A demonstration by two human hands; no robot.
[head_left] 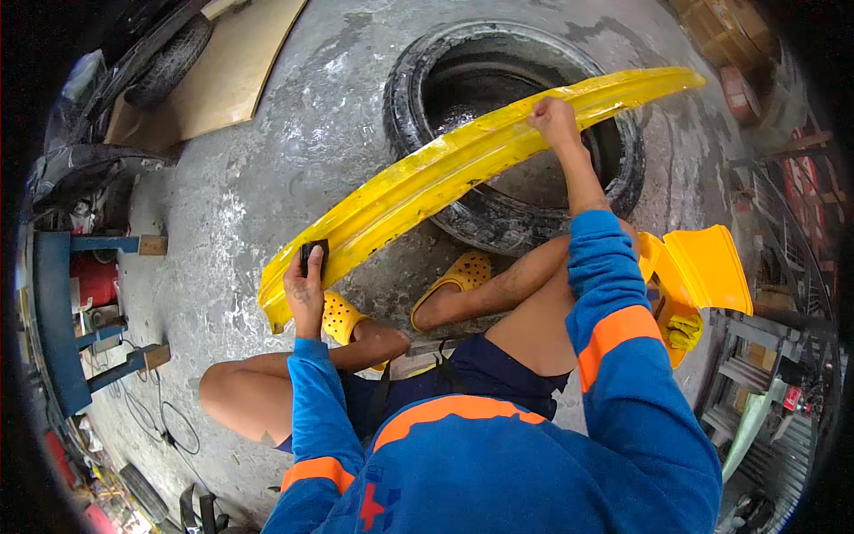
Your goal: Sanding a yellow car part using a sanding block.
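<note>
A long, curved yellow panel (427,182) with a ridged, scuffed surface lies slantwise before me, its right part over a big worn tyre (414,93). At its lower left end my left hand (305,289) holds a small black block (313,255) against the surface. Farther along, toward the right end, my right hand (555,123) is closed with its fingertips on the panel's upper part. It seems to grip the panel there, though the fingertips are partly hidden. My feet in yellow clogs (464,271) rest on the floor just below the panel.
Beside my right leg stands a yellow container (710,267) with a yellow glove (684,332) at it. A plywood board (236,71) and another tyre (174,59) are at the far left. A blue metal frame (55,311) stands left; cardboard boxes (725,31) sit far right.
</note>
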